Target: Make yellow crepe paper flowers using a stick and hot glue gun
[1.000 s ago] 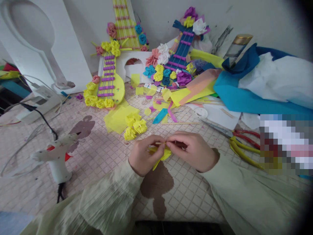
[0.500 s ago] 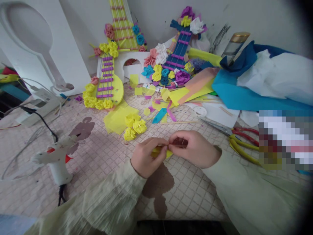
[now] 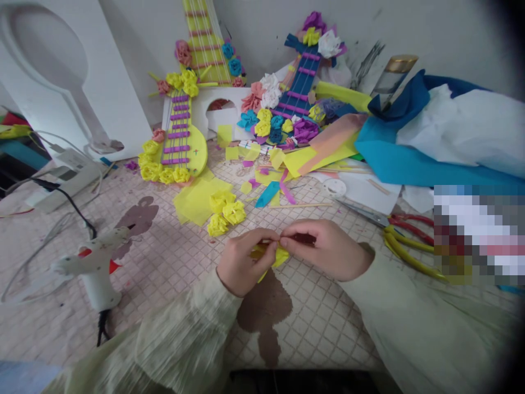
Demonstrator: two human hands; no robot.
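Over the table's front middle, my left hand (image 3: 248,259) pinches a piece of yellow crepe paper (image 3: 281,257). Part of the paper shows below and between my hands; the rest is hidden by the fingers. My right hand (image 3: 322,247) is closed in a pinch at the paper's upper edge, its fingertips meeting those of the left. Just beyond my left hand lie several yellow paper flowers (image 3: 227,212), beside a stack of flat yellow paper sheets (image 3: 192,200).
Left stands a white glue gun (image 3: 96,268) with its cord, near a power strip (image 3: 68,180). Scissors (image 3: 394,224) lie right. Behind are a yellow paper-flower instrument (image 3: 192,150), a blue one (image 3: 301,82), paper scraps (image 3: 268,194), blue crepe paper (image 3: 410,156) and a glass jar (image 3: 394,76).
My hands have shifted slightly left. The yellow paper has turned between the fingers, and more of it now hangs below them.
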